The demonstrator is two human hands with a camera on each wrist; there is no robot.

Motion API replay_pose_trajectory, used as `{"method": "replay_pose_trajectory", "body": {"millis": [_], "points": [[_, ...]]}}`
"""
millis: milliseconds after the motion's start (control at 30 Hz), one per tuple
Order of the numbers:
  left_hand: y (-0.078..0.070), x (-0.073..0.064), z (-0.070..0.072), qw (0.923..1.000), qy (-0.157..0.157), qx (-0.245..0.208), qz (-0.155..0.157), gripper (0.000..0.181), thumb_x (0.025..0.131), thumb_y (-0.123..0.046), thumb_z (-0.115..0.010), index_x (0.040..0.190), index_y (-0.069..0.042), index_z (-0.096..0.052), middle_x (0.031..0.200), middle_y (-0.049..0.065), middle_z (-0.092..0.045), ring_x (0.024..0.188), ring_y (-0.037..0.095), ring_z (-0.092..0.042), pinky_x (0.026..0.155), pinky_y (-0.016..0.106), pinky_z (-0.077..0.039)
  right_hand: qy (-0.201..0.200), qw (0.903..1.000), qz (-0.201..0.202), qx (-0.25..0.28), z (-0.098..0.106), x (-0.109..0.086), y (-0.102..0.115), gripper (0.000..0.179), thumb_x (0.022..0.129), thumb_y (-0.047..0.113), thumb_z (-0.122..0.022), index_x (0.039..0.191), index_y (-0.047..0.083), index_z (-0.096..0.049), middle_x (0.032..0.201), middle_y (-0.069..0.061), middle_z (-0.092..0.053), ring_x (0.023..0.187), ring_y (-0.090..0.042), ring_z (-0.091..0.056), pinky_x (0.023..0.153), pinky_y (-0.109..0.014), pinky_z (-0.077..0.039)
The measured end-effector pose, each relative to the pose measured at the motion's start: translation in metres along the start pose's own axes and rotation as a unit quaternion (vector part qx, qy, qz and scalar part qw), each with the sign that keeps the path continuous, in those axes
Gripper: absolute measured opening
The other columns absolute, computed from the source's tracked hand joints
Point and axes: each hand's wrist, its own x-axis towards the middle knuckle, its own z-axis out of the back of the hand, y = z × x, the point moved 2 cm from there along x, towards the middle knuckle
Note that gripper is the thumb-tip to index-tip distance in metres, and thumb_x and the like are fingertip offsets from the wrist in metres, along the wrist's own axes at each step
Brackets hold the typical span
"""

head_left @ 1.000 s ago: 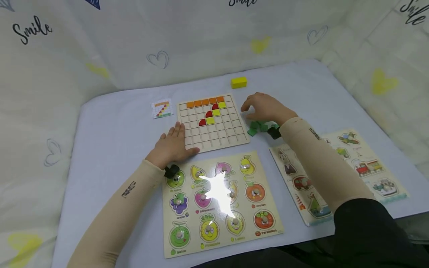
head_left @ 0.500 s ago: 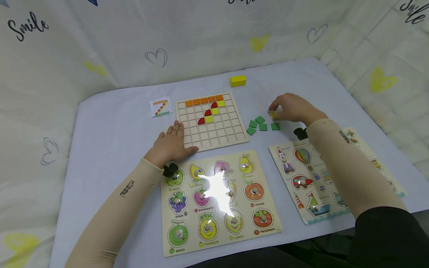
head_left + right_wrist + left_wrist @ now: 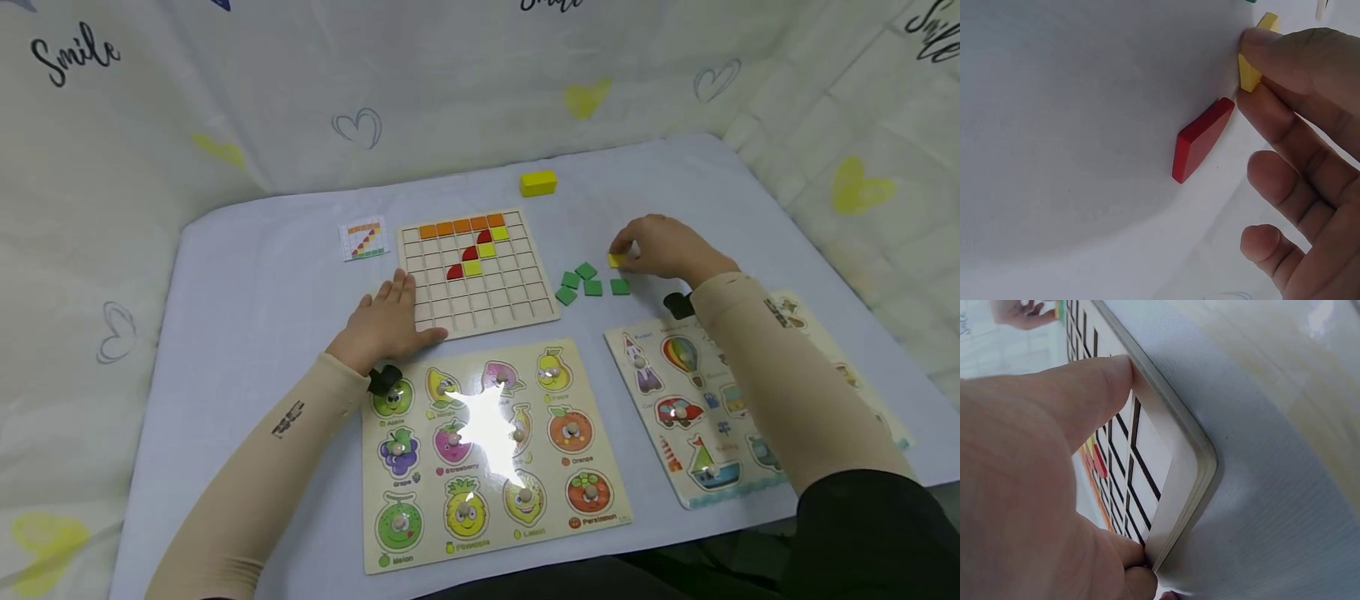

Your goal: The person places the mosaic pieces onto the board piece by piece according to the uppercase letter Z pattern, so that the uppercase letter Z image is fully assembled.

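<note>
My right hand (image 3: 670, 248) pinches a small yellow square tile (image 3: 616, 261) between thumb and fingers, to the right of several loose green tiles (image 3: 592, 287). A red quarter-round piece (image 3: 1200, 140) lies on the cloth beside those fingers in the right wrist view; the hand hides it in the head view. My left hand (image 3: 382, 327) rests on the near left corner of the wooden grid board (image 3: 498, 305), fingers straight and thumb along its near edge. On the board are a row of orange tiles (image 3: 461, 226), with red pieces (image 3: 469, 252) and yellow tiles (image 3: 487, 250) stepping diagonally below.
A small pattern card (image 3: 364, 239) lies left of the grid board, and a yellow block (image 3: 538, 183) sits behind it. Nearer the person are a fruit puzzle board (image 3: 420, 542) and, on the right, a vehicle puzzle board (image 3: 637, 421), partly under the right arm.
My right hand has moved right from over the green tiles, uncovering them, and now pinches a yellow tile. The left hand has stayed on the board.
</note>
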Motion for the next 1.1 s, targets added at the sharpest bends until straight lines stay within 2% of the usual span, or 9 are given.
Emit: {"method": "replay_pose_trajectory", "body": {"millis": [233, 500, 767, 1100], "points": [[0.001, 0.0, 0.0, 1.0, -0.001, 0.002, 0.0, 0.111, 0.098, -0.067, -0.054, 0.165, 0.001, 0.002, 0.175, 0.02, 0.007, 0.164, 0.039, -0.004, 0.132, 0.06, -0.011, -0.014, 0.9998, 0.012, 0.006, -0.003, 0.007, 0.022, 0.029, 0.095, 0.016, -0.072, 0.122, 0.005, -0.075, 0.127, -0.019, -0.07, 0.119, -0.036, -0.056, 0.11, -0.058, -0.047], [0.002, 0.002, -0.002, 1.0, -0.001, 0.002, -0.001, 0.112, 0.098, -0.069, -0.053, 0.166, 0.0, 0.003, 0.175, 0.018, 0.008, 0.164, 0.037, -0.003, 0.132, 0.06, -0.011, -0.033, 0.9951, 0.092, -0.008, -0.012, 0.025, 0.077, 0.028, 0.093, 0.017, -0.075, 0.118, 0.006, -0.077, 0.118, -0.013, -0.075, 0.111, -0.03, -0.059, 0.107, -0.049, -0.049], [-0.002, 0.002, -0.002, 1.0, -0.001, -0.002, 0.002, 0.111, 0.098, -0.067, -0.055, 0.166, 0.0, 0.002, 0.175, 0.018, 0.007, 0.164, 0.037, -0.003, 0.132, 0.06, -0.011, -0.013, 0.9921, 0.124, -0.01, -0.027, 0.039, 0.129, 0.025, 0.092, 0.018, -0.078, 0.116, 0.01, -0.079, 0.116, -0.007, -0.076, 0.112, -0.027, -0.056, 0.11, -0.045, -0.047], [-0.007, 0.003, -0.002, 1.0, -0.003, 0.001, 0.002, 0.11, 0.098, -0.067, -0.054, 0.166, 0.0, 0.002, 0.175, 0.018, 0.006, 0.165, 0.036, -0.003, 0.132, 0.059, -0.011, -0.018, 0.9827, 0.182, -0.025, -0.034, 0.047, 0.155, 0.024, 0.092, 0.018, -0.077, 0.114, 0.011, -0.079, 0.112, -0.004, -0.077, 0.112, -0.026, -0.06, 0.115, -0.045, -0.044]]}}
